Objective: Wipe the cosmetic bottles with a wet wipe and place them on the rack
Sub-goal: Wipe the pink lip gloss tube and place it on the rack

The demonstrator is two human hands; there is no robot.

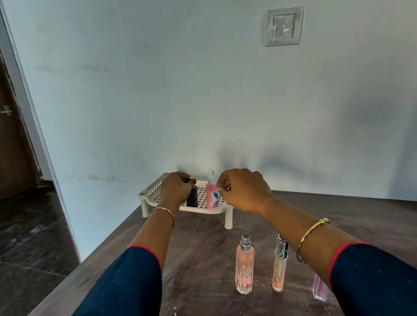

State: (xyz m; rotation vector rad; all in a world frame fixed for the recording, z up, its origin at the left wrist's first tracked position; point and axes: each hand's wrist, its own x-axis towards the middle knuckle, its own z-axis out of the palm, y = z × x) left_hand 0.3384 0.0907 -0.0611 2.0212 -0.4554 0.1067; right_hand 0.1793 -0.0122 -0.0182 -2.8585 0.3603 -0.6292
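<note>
Bottles on the rack: two in place, three left on the table.

The left hand [177, 188] curls over the top of the dark bottle [192, 199] standing on the white rack [154, 192]. The right hand [244, 192] pinches its fingertips just beside the pink bottle [212, 194], also upright on the rack; whether they grip the bottle, a scrap of wipe or nothing, I cannot tell. Nearer the person, on the table [201, 244], stand a peach spray bottle [244, 266], a slim clear bottle [280, 265] and a pale purple bottle [319, 287] half hidden by the right sleeve. I judge the job under half done.
</note>
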